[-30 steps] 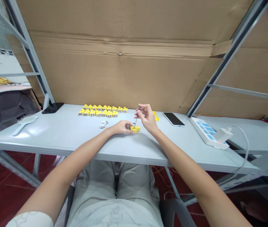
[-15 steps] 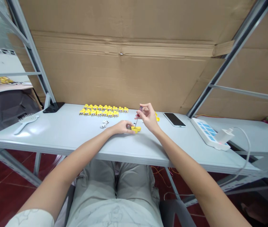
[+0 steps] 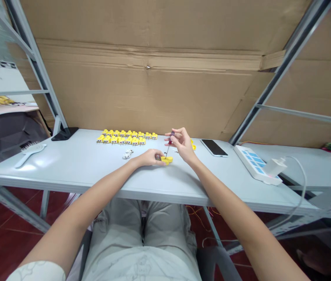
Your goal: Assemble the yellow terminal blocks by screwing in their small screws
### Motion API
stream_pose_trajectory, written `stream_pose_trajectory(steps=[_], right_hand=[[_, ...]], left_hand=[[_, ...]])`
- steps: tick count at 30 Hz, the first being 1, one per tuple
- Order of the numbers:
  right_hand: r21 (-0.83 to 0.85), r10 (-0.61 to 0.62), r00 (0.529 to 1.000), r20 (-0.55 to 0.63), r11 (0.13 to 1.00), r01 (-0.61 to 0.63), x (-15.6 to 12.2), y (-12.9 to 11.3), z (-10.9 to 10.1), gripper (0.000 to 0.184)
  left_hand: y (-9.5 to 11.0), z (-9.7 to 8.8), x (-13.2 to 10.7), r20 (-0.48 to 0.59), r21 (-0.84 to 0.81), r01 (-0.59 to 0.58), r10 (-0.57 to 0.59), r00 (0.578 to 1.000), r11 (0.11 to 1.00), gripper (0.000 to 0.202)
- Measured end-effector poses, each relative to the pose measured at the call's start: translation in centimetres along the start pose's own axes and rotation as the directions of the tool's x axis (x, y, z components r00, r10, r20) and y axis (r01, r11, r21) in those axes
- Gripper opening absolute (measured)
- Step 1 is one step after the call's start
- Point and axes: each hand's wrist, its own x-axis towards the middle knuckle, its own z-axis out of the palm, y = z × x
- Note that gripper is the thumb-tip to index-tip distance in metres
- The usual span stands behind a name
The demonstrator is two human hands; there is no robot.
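My left hand (image 3: 150, 157) is closed on a small yellow plastic piece (image 3: 168, 160), which it keeps down at the table top. A screwdriver (image 3: 170, 143) with a dark red-purple handle is pinched in my right hand (image 3: 183, 142), its thin shaft slanting down so the tip meets the yellow piece. Left of my left hand lie small white parts (image 3: 127, 154). Tiny dark bits (image 3: 177, 152), too small to name, lie near the screwdriver. More yellow parts (image 3: 193, 145) are partly hidden behind my right hand.
Two rows of small yellow pieces (image 3: 121, 139) line the back of the table (image 3: 95, 168). A hairbrush (image 3: 30, 153) lies far left. To the right are a phone (image 3: 213, 148) and a power strip (image 3: 255, 164) with a plugged-in charger (image 3: 275, 167). Cardboard (image 3: 142, 93) stands behind.
The view has shifted slightly. My right-hand fingers have changed position around the screwdriver handle, while its tip stays at the yellow piece and my left hand keeps its hold.
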Motion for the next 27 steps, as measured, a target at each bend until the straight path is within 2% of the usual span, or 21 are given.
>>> stream_pose_trajectory(steps=[5, 10, 16, 23, 27], right_hand=[[-0.051, -0.035, 0.996, -0.086, 0.998, 0.031, 0.07, 0.26, -0.18, 0.048], [-0.006, 0.011, 1.000, -0.014, 1.000, -0.011, -0.01, 0.22, -0.27, 0.045], [-0.079, -0.064, 0.990, -0.127, 0.995, 0.054, -0.02, 0.33, 0.02, 0.045], [-0.003, -0.007, 0.999, -0.050, 1.000, 0.007, -0.11, 0.38, 0.09, 0.045], [-0.076, -0.075, 0.990, -0.118, 0.995, 0.066, -0.01, 0.71, 0.14, 0.045]], left_hand=[[0.19, -0.08, -0.07, 0.003, -0.004, -0.013, 0.013, 1.000, 1.000, 0.047], [0.00, 0.01, 0.02, -0.006, 0.020, -0.008, 0.009, 1.000, 1.000, 0.047], [-0.05, 0.08, 0.08, 0.005, 0.009, -0.022, 0.022, 1.000, 1.000, 0.045], [-0.29, 0.25, 0.17, -0.004, 0.016, -0.035, 0.035, 0.999, 0.999, 0.047], [-0.30, 0.30, 0.20, -0.001, 0.024, -0.060, 0.060, 0.998, 0.998, 0.045]])
